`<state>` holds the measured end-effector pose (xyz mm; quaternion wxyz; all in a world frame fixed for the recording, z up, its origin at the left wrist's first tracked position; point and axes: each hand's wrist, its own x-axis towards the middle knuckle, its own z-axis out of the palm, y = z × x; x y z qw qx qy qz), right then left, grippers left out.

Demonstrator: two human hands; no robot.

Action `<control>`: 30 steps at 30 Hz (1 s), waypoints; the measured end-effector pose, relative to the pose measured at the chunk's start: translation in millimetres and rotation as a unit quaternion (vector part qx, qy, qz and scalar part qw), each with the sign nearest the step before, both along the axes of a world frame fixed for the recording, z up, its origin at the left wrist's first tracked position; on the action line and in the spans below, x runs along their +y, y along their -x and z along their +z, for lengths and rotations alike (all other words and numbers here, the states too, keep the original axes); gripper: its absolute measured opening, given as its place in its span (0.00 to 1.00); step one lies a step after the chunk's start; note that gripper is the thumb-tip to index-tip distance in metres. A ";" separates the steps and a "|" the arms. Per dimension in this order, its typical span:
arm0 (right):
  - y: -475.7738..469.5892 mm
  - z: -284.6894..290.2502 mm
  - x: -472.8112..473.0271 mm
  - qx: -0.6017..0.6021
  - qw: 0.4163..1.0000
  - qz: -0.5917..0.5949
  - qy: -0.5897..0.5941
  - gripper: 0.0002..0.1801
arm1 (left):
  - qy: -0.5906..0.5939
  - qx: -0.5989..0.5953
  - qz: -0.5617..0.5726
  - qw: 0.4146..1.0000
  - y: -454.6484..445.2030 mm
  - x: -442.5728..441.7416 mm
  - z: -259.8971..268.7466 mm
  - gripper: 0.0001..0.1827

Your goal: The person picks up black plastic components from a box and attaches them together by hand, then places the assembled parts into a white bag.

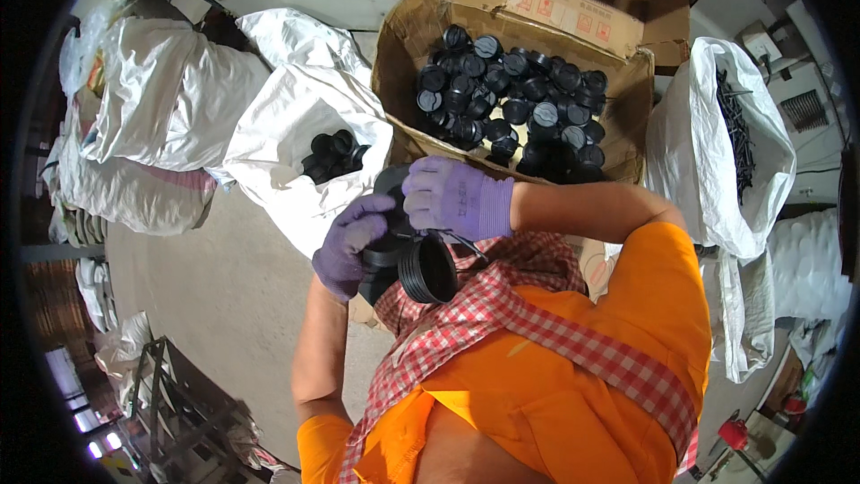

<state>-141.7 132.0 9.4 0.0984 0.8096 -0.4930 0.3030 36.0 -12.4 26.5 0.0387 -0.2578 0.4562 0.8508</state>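
In purple gloves, both hands are at a bunch of round black plastic caps in front of my chest. My left hand (351, 242) grips the bunch from the side. From above, my right hand (447, 196) has its fingers curled over the upper part of the bunch, so its grip is partly hidden. One black ribbed cap (430, 271) hangs lowest, its hollow inside showing. Thin black plastic stems (467, 243) stick out below my right hand. Just beyond the hands stands an open cardboard box (403, 47) of black caps (514, 91).
Left of the box, a white woven sack (269, 128) holds more black caps (336, 153). Another white sack (685, 128), at right, contains thin black plastic sprues (736, 141). Full sacks (175, 87) are piled at far left. A dark metal frame (161, 396) stands lower left on the concrete floor (222, 296).
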 end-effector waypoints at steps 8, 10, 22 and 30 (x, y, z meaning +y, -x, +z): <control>9.7 26.4 -1.0 0.078 0.974 0.022 -0.211 0.07 | 0.287 0.034 -0.021 0.957 -10.1 27.4 19.3 0.29; 15.9 24.6 -5.4 0.049 0.913 0.096 -0.393 0.13 | 0.700 0.243 -0.144 0.656 -7.8 10.4 41.2 0.27; 59.4 -4.0 28.7 -0.579 0.627 0.219 -0.472 0.15 | 0.655 0.307 0.052 0.689 -47.5 -55.5 102.7 0.21; 39.0 -5.7 -5.0 -0.112 0.975 -0.138 -0.132 0.10 | 0.597 0.098 -0.118 0.787 1.6 -53.6 -27.1 0.35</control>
